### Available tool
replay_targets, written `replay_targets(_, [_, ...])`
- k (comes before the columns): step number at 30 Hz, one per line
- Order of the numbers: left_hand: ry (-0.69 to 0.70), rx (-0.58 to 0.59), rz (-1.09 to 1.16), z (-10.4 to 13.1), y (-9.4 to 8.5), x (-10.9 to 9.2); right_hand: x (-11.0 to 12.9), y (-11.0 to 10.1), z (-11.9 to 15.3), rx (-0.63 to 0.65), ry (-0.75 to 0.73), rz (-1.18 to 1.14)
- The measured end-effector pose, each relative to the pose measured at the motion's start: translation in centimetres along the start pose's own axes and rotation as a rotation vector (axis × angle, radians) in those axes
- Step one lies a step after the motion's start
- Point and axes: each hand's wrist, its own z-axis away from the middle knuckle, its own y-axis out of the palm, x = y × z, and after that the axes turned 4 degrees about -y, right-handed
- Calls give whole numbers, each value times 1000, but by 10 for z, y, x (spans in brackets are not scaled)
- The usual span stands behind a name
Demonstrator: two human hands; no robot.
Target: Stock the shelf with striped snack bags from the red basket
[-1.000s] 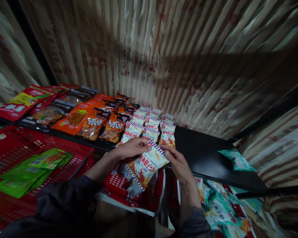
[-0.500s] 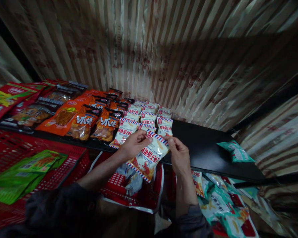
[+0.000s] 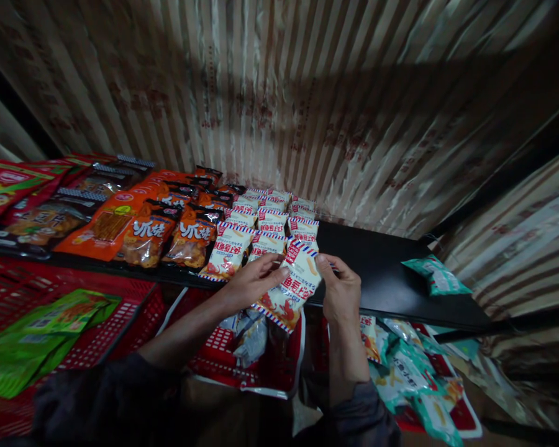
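Observation:
A white snack bag (image 3: 294,288) with red lettering and striped edges is held up between my two hands, over the shelf's front edge. My left hand (image 3: 256,279) grips its left side, thumb on the front. My right hand (image 3: 341,287) pinches its upper right corner. Just behind, rows of matching white bags (image 3: 228,248) stand on the black shelf (image 3: 377,267). Orange bags with brown snacks (image 3: 190,234) are left of these rows.
Below the shelf are a red basket (image 3: 279,372) with silvery bags, a left basket (image 3: 142,310) with green packets, and a right one with teal bags (image 3: 407,372). One teal bag (image 3: 438,276) lies on the shelf's right. Striped sheeting (image 3: 261,93) hangs behind.
The held bag has shifted slightly right and turned more upright, with my left hand now further down its side. The whole view has shifted a little.

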Motion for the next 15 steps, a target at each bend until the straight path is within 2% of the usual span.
replay_targets(8, [-69,152,-58,2,-4,7,-4,-9,-6,-93,-50,-20])
replay_targets(12, [-57,101,-116,2,-5,8,-2,-15,-9,40,-30,58])
replay_targets(15, [-4,40,-296,3,-8,8,1,-21,-11,185,-49,149])
